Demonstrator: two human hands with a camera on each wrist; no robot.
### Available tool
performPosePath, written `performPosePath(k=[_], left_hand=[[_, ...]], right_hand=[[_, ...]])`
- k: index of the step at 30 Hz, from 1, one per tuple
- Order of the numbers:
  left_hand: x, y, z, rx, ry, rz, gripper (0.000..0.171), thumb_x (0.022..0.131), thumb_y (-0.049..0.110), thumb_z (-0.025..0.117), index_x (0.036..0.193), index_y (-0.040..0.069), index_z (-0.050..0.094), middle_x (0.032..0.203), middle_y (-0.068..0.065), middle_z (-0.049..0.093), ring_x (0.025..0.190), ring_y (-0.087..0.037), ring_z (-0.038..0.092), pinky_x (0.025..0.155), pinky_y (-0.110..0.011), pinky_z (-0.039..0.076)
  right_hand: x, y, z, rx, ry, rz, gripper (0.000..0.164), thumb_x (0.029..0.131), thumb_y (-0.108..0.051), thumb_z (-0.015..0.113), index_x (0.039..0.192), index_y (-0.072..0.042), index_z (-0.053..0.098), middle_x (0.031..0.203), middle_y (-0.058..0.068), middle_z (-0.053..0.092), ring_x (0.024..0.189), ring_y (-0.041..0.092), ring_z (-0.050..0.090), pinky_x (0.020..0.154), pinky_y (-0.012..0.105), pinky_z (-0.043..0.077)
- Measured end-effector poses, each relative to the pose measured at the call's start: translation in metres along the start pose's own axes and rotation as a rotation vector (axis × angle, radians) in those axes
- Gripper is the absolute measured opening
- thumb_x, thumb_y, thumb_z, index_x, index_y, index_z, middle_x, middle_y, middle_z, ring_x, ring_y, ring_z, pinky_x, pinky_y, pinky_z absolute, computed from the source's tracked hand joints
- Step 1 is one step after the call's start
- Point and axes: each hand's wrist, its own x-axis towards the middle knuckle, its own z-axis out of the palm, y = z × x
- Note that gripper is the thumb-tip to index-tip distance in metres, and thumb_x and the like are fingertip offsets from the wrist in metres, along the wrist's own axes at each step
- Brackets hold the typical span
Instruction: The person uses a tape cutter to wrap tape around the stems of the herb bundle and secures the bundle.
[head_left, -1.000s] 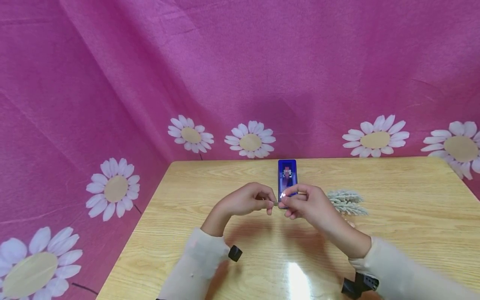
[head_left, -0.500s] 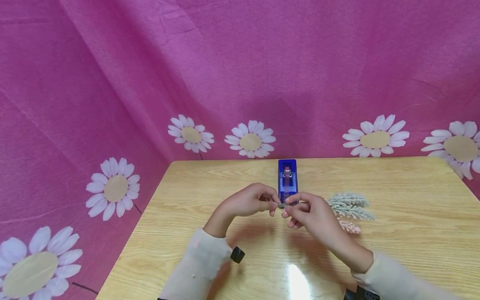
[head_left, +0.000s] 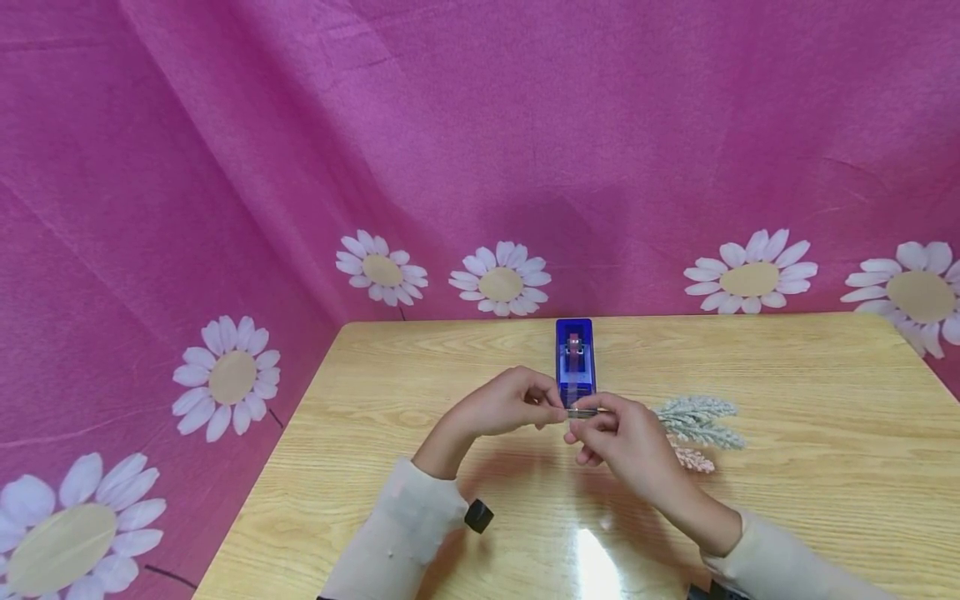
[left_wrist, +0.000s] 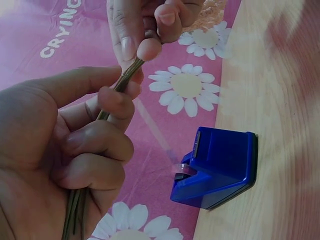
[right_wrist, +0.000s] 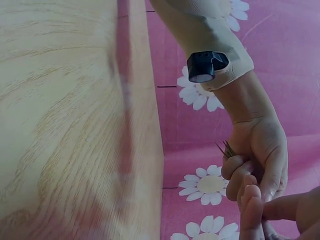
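Left hand (left_wrist: 75, 132) holds the stems (left_wrist: 76, 210) in a curled grip; right hand (head_left: 628, 437) pinches them further along, toward the flower heads (head_left: 696, 421). Stem axis runs hand to hand, crosswise to the tape strip (left_wrist: 154, 126), which reaches back to the tape dispenser (head_left: 575, 354) (beyond both hands, neither plainly nearer)

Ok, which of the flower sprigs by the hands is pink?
The lowest in the head view: that pink sprig shows just below the pale grey-green sprigs, which show no pink.
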Motion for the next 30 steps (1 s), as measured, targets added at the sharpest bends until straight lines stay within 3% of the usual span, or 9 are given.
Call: performPosePath(k=[8, 14, 22, 30], left_hand=[[0.003, -0.001, 0.005, 0.051, 0.038, -0.011, 0.017, 0.097, 0.014, 0.073, 0.082, 0.006, 0.069, 0.065, 0.006, 0.052, 0.059, -0.006, 0.041, 0.055, -0.023, 0.035], [0.005, -0.002, 0.007, 0.076, 0.042, -0.003, 0.022, 0.098, 0.011, 0.072, 0.078, 0.008, 0.064, 0.061, 0.007, 0.045, 0.057, -0.006, 0.038, 0.054, -0.023, 0.031], [0.004, -0.002, 0.008, 0.133, 0.067, -0.004, 0.024, 0.097, 0.014, 0.074, 0.075, 0.011, 0.064, 0.060, 0.006, 0.044, 0.058, -0.005, 0.039, 0.056, -0.023, 0.032], [0.004, 0.000, 0.009, 0.196, 0.035, -0.057, 0.018, 0.099, 0.017, 0.071, 0.082, 0.012, 0.074, 0.061, 0.009, 0.045, 0.059, -0.006, 0.037, 0.056, -0.023, 0.032]], right_hand=[[0.000, 0.002, 0.001, -0.061, 0.015, -0.026, 0.031, 0.099, -0.006, 0.067, 0.127, 0.007, 0.062, 0.085, 0.006, 0.077, 0.066, 0.030, 0.072, 0.063, 0.028, 0.060], [-0.003, 0.001, -0.001, -0.039, -0.002, -0.029, 0.033, 0.099, -0.002, 0.065, 0.130, 0.009, 0.060, 0.089, 0.009, 0.078, 0.067, 0.024, 0.073, 0.064, 0.030, 0.061], [-0.005, -0.008, -0.012, -0.014, -0.058, -0.005, 0.042, 0.099, 0.001, 0.064, 0.137, 0.011, 0.051, 0.095, 0.016, 0.078, 0.071, 0.029, 0.075, 0.067, 0.038, 0.062], [0.005, -0.027, -0.035, -0.241, -0.029, -0.164, 0.025, 0.101, -0.010, 0.067, 0.123, 0.002, 0.063, 0.092, 0.005, 0.076, 0.078, 0.020, 0.073, 0.070, 0.030, 0.060]])
